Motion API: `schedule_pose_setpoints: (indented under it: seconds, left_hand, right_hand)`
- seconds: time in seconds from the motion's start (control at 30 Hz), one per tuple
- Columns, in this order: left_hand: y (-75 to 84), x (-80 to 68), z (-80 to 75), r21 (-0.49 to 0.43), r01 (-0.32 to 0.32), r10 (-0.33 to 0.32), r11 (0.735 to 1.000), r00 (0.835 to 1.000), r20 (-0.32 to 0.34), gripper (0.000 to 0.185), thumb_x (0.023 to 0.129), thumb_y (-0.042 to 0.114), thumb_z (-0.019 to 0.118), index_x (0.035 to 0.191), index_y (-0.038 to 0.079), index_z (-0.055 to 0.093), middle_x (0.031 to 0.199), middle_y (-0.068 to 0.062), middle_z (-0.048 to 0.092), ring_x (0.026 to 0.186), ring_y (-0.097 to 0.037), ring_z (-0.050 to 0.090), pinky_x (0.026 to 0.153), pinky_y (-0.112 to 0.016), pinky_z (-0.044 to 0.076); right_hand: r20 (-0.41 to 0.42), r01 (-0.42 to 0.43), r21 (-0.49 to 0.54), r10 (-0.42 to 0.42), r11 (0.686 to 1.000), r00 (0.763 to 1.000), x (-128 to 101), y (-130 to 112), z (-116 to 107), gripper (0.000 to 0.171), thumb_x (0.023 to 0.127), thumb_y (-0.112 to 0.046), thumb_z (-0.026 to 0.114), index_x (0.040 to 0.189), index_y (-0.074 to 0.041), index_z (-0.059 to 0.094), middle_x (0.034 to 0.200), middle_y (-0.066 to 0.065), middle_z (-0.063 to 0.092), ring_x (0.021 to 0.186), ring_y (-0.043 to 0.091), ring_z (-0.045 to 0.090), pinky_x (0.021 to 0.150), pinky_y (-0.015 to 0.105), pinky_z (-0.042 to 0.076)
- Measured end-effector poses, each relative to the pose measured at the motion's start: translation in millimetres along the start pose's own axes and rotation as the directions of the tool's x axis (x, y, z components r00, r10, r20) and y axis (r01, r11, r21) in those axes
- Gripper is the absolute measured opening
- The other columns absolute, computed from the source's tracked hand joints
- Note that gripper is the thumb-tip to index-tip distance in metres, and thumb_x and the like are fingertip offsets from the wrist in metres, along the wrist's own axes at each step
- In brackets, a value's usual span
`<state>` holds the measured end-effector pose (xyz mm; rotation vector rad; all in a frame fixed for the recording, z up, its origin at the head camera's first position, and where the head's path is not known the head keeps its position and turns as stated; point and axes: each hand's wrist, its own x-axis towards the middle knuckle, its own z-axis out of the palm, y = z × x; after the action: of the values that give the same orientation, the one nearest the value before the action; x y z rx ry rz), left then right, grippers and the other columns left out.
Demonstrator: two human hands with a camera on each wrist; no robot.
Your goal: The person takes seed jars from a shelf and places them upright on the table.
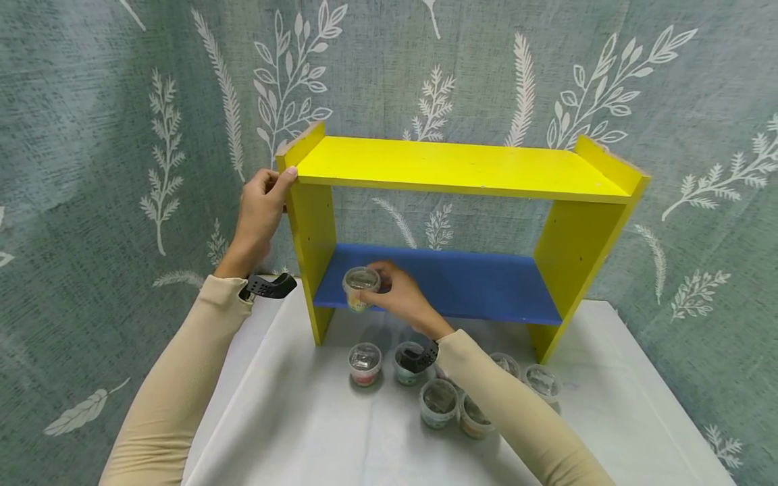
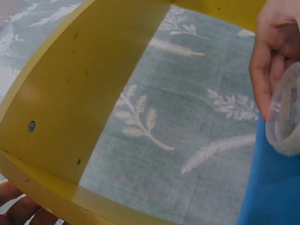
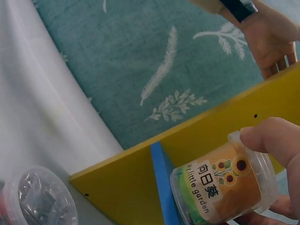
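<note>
My right hand (image 1: 398,291) grips a clear plastic cup (image 1: 358,297) between thumb and fingers. In the right wrist view, the cup (image 3: 218,185) carries a sunflower label reading "My little garden", and its lower end is right at the edge of the blue shelf board (image 3: 165,187). Whether they touch I cannot tell. My left hand (image 1: 261,202) grips the upper left corner of the yellow shelf unit (image 1: 450,165), its thumb at the front edge. Some left fingers (image 2: 23,208) show outside the yellow side panel (image 2: 70,79) in the left wrist view.
Several lidded plastic cups stand on the white-covered table (image 1: 292,418) before the unit, among them a reddish one (image 1: 365,364) at the left and another (image 1: 543,383) at the right. My right forearm (image 1: 516,405) partly covers the group. Patterned green cloth (image 1: 109,135) hangs behind.
</note>
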<state>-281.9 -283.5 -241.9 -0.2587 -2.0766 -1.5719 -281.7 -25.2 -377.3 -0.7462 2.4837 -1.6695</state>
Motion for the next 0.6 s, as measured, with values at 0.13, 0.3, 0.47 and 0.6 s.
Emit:
schedule_pose_setpoints:
  seconds: [0.13,0.3,0.47,0.6]
  left_hand:
    - [-1.3,-0.6,0.5,0.002,-0.001,0.001,1.000,1.000,-0.002,0.043,0.103,0.052,0.056,0.109,0.010,0.057,0.104,-0.004,0.056,0.090,-0.018,0.054,0.084,-0.035,0.047]
    - [-1.8,-1.2,0.1,-0.002,0.002,-0.002,1.000,1.000,-0.001,0.043,0.102,0.052,0.057,0.109,0.010,0.057,0.103,-0.003,0.056,0.090,-0.018,0.054,0.082,-0.033,0.046]
    - [-2.6,0.2,-0.8,-0.003,0.011,-0.011,1.000,1.000,0.008,0.041,0.103,0.051,0.056,0.111,0.011,0.058,0.104,-0.003,0.056,0.090,-0.018,0.053,0.082,-0.032,0.045]
    - [-3.2,2.1,-1.1,-0.008,0.012,-0.012,1.000,1.000,0.011,0.041,0.103,0.051,0.056,0.111,0.011,0.058,0.104,-0.003,0.056,0.090,-0.018,0.054,0.082,-0.033,0.046]
  right_hand:
    - [0.009,0.002,0.002,-0.002,1.000,1.000,-6,-2,0,0.060,0.091,-0.034,0.080,0.142,-0.016,0.054,0.121,0.002,0.065,0.105,0.019,0.063,0.082,0.038,0.055]
    - [0.026,-0.014,-0.006,0.014,1.000,1.000,-13,-5,0,0.062,0.089,-0.038,0.082,0.142,-0.020,0.055,0.119,-0.002,0.065,0.106,0.017,0.063,0.083,0.039,0.053]
    - [0.043,-0.010,-0.030,0.011,0.999,0.999,-20,-7,-1,0.062,0.089,-0.041,0.081,0.143,-0.022,0.054,0.121,-0.004,0.065,0.107,0.017,0.061,0.083,0.041,0.053]
    - [0.046,-0.007,-0.040,0.009,0.999,0.999,-24,-6,-1,0.063,0.089,-0.042,0.081,0.143,-0.023,0.054,0.122,-0.004,0.064,0.107,0.017,0.061,0.082,0.040,0.054]
